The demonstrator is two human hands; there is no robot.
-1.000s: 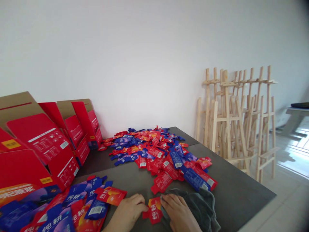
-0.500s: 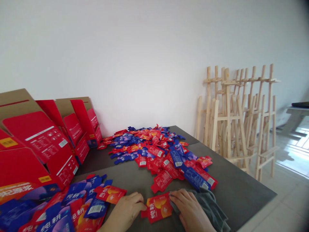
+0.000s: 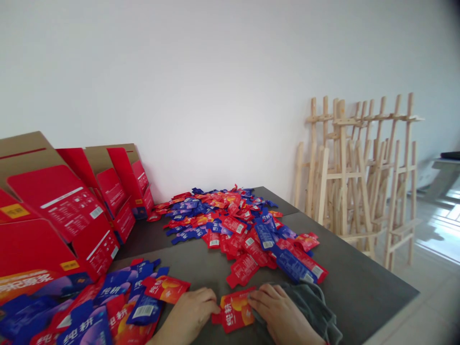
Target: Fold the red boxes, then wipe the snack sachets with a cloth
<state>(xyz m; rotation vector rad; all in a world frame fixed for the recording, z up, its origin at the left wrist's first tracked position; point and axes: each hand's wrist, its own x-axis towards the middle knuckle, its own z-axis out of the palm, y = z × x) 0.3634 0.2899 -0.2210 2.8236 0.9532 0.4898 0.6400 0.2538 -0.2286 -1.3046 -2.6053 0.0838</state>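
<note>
A red and orange packet (image 3: 235, 309) lies flat on the dark table at the lower middle. My left hand (image 3: 192, 314), fingers closed, pinches the small tab at the packet's left end. Across its right end rest the fingers of my right hand (image 3: 278, 309), bent and close together, with part of a grey-green cloth (image 3: 316, 306) beneath and beside that hand. Just left of my left hand, another red packet (image 3: 166, 289) lies on top of a pile of blue and red packets (image 3: 88, 328).
Open red cartons (image 3: 89, 254) stand along the left side. A large heap of red and blue packets (image 3: 233, 225) spreads over the dark table (image 3: 366, 282) toward the white wall. Wooden easels (image 3: 341, 182) stand beyond the table's right edge.
My right hand has slid slightly left over the packet, covering more of its right end. My left hand keeps its place at the tab. The view has shifted slightly.
</note>
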